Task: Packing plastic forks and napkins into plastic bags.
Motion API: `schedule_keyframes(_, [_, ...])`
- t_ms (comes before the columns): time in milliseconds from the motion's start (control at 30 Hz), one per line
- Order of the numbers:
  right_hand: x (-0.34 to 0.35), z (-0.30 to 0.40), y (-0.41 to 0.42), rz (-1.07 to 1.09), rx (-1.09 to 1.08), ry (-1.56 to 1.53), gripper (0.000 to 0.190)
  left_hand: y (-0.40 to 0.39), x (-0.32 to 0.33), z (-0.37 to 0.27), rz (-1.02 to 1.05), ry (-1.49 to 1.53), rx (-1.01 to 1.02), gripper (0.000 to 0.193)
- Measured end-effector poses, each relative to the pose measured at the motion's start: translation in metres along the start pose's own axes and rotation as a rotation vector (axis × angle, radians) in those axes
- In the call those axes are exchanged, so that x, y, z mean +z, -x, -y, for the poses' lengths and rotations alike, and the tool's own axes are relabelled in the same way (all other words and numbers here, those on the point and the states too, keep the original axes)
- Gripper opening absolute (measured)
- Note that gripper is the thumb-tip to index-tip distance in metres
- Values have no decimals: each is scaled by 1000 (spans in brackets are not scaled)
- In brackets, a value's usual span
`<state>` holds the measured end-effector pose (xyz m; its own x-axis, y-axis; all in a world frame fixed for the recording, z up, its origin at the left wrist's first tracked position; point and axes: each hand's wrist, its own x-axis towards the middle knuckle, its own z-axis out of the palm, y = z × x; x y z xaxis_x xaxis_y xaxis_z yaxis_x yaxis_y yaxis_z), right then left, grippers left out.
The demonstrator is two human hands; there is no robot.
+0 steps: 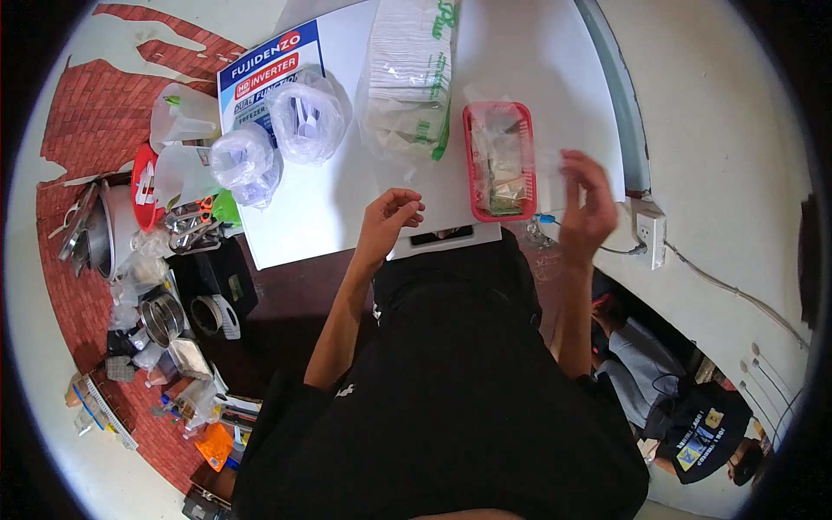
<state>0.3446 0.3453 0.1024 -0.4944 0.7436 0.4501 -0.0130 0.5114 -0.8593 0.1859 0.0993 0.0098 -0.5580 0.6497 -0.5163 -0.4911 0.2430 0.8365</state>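
Note:
My left hand [393, 218] is over the near edge of the white chest freezer lid [299, 218], its fingers loosely curled; whether anything is between them cannot be told. Raised to the right of a red plastic basket [468, 162], my right hand [587, 205] pinches what looks like thin clear plastic [552, 162], blurred against the white lid. Inside the basket lie small clear packets [507, 156], some with pale or green contents. Beyond my left hand is a long clear and green plastic pack of white folded paper [409, 78].
Two plastic-lined containers [305, 117] [242, 156], one with white plastic utensils, stand at the left. Translucent pitchers [185, 117], a red bowl [146, 208] and pots [117, 227] are farther left. A corded wall outlet [651, 239] is at the right; a person [702, 432] sits lower right.

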Motion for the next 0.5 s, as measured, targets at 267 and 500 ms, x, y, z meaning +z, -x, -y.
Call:
schedule_keyframes(267, [-2,-68,79,357,49,387,22,-1,3,6,28,-49,-4,19])
schedule_keyframes(500, [0,-71,84,430,112,507,22,-6,14,25,39,-57,-21,20])
